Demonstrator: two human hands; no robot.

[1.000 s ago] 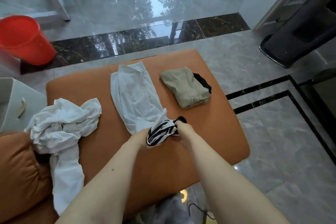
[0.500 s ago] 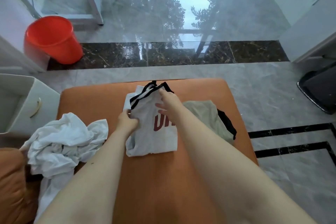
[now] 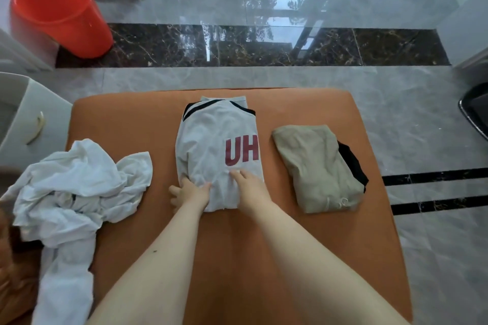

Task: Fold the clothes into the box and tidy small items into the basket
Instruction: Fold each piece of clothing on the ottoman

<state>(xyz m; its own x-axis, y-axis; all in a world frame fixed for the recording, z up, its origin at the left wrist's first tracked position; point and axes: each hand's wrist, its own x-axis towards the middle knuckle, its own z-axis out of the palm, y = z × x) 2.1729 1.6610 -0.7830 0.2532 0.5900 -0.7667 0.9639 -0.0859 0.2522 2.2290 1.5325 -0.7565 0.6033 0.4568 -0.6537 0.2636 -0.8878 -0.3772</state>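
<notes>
A: Where does the folded shirt [image 3: 216, 150] lie?

B: In the middle of the orange ottoman [image 3: 237, 258], laid flat as a tall rectangle. It is pale grey, with black stripes at the far end and the red letters "UH" near its right edge. The edge of another pale cloth peeps out beneath its far end.

A: And the person's hands?

B: Both rest on the near end of the shirt. The left hand [image 3: 191, 191] lies at the near left corner with fingers spread and flat, partly on the cloth and partly on the cushion; it grips nothing. The right hand [image 3: 250, 187] presses palm down just below the letters, fingers extended, also gripping nothing.

A: What else is on the ottoman?

B: To the right, apart from the shirt, a folded khaki garment [image 3: 317, 166] with black fabric showing at its right side. To the left, a crumpled white garment [image 3: 76, 187] lies in a heap, one part trailing down over the near left edge.

A: Beyond the ottoman?

B: A white box [image 3: 23, 119] with a curved handle stands by the left side. An orange-red bucket [image 3: 58, 10] stands on the glossy floor at far left.
</notes>
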